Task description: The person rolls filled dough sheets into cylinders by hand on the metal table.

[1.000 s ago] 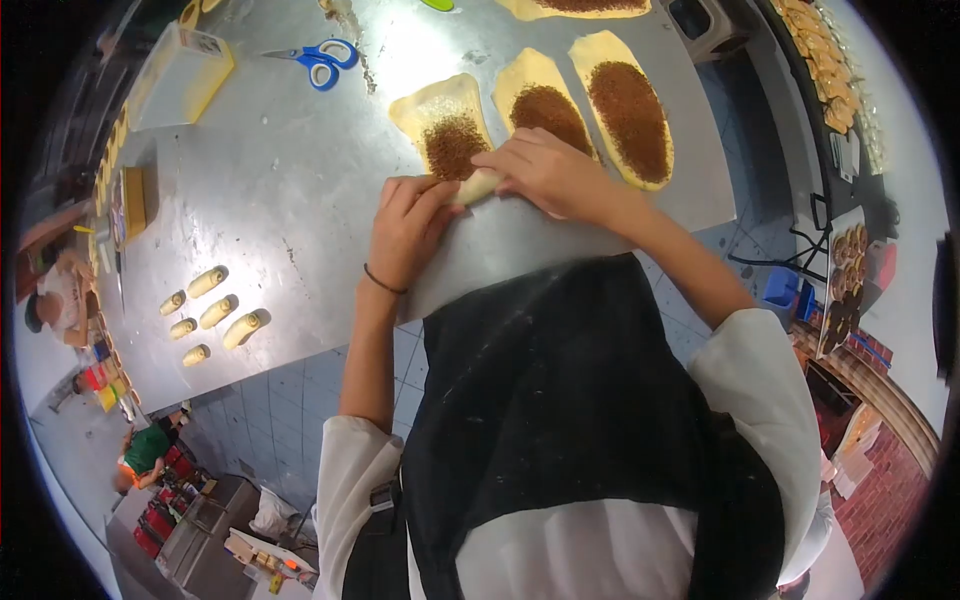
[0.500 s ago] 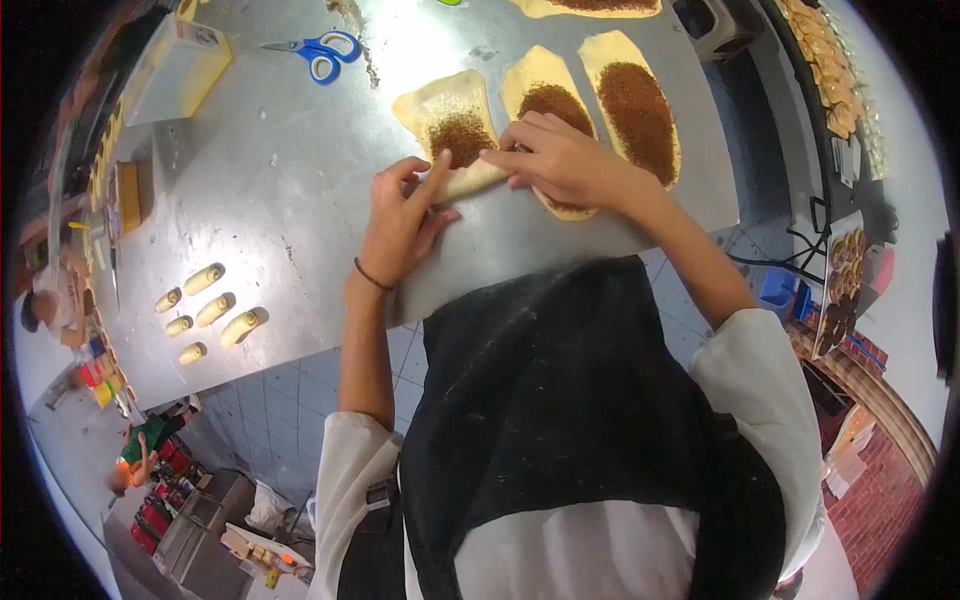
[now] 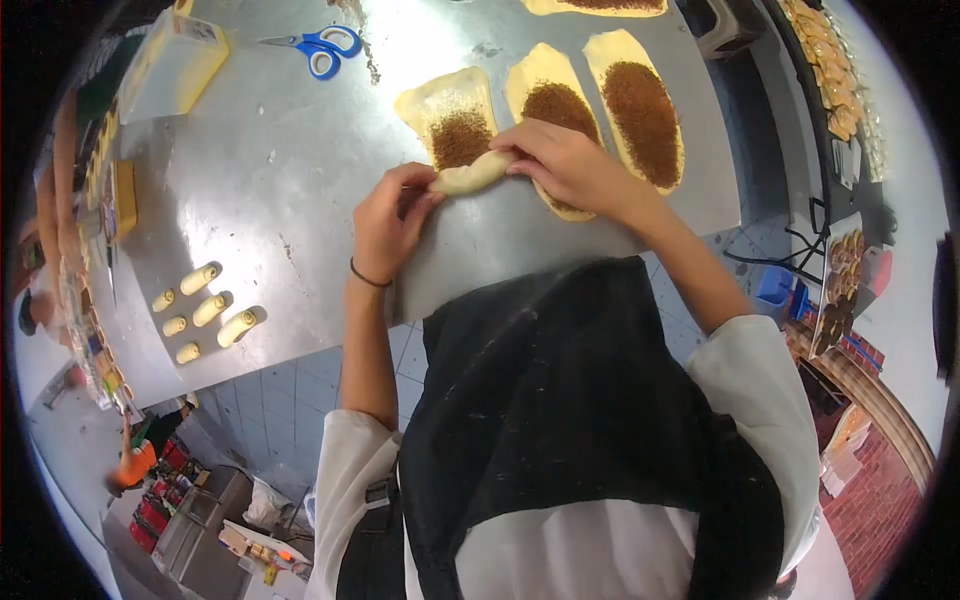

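A partly rolled sheet of dough (image 3: 472,177) lies on the metal table, its near end curled into a thick roll and its flat far part sprinkled with brown filling (image 3: 460,138). My left hand (image 3: 393,215) pinches the roll's left end between thumb and fingers. At the other end, my right hand (image 3: 553,165) grips the roll from the right and covers part of a second dough strip (image 3: 540,65) with filling. Beyond it lies a third filled strip (image 3: 640,120), flat and untouched.
Blue-handled scissors (image 3: 325,50) lie on the metal table (image 3: 300,180). Several small finished rolls (image 3: 210,310) sit at its left front. A clear plastic container (image 3: 175,65) stands at the far left. Another person in orange (image 3: 135,465) is in the left background.
Both hands have shifted from pressing along the top of the roll to holding its two ends. More of the roll now shows between them. The person in orange has moved slightly.
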Available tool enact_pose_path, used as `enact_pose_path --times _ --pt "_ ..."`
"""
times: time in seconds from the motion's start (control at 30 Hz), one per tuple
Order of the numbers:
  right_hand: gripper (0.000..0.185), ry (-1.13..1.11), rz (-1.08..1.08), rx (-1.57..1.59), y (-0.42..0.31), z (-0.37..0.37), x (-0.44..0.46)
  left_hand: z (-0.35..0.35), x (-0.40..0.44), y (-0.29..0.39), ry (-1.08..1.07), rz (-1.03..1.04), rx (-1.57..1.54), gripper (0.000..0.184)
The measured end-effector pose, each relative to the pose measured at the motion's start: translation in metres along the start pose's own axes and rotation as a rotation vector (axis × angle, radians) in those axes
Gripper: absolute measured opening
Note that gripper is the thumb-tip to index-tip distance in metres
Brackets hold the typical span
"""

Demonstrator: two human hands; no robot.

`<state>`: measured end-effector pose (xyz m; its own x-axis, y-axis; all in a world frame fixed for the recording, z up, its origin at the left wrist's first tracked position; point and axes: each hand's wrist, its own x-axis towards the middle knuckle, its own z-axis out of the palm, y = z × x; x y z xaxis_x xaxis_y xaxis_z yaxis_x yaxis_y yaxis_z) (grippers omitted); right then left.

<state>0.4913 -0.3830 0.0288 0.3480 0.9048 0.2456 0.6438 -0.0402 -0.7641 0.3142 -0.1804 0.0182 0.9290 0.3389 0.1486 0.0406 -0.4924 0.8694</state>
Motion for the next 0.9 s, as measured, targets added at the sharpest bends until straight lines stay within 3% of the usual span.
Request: enact_pose_path --times 0.07,0.13,0.2,0.23,0.43,0.63,0.8,0.9 --pt "0.026 0.013 -0.008 -0.006 0.002 0.001 0.0 -0.001 0.001 0.005 -0.016 -0.023 0.063 0.026" --pt "0.023 0.059 -0.179 -0.108 0.007 0.002 0.002 -0.002 0.004 0.008 -0.033 -0.043 0.125 0.021" --pt "0.023 0.034 -0.201 -0.215 0.005 -0.002 0.004 -0.003 0.009 0.008 -0.015 0.176 0.327 0.015" --pt "0.022 0.008 -0.223 -0.32 0.005 -0.003 0.004 -0.002 0.008 0.009 -0.017 0.176 0.326 0.015" --pt "0.026 -0.012 -0.15 -0.166 -0.006 -0.004 0.002 0.004 -0.003 0.02 0.018 0.045 0.228 0.016" --pt "0.027 0.018 -0.078 -0.109 -0.002 0.004 0.002 0.018 -0.005 0.012 0.229 -0.096 -0.078 0.021" --pt "0.023 -0.002 -0.222 -0.288 0.008 0.001 0.011 0.003 0.005 0.016 -0.012 0.069 0.303 0.018" --pt "0.021 -0.004 -0.244 -0.36 0.01 -0.001 0.014 0.001 0.011 0.017 -0.014 0.222 0.449 0.022"
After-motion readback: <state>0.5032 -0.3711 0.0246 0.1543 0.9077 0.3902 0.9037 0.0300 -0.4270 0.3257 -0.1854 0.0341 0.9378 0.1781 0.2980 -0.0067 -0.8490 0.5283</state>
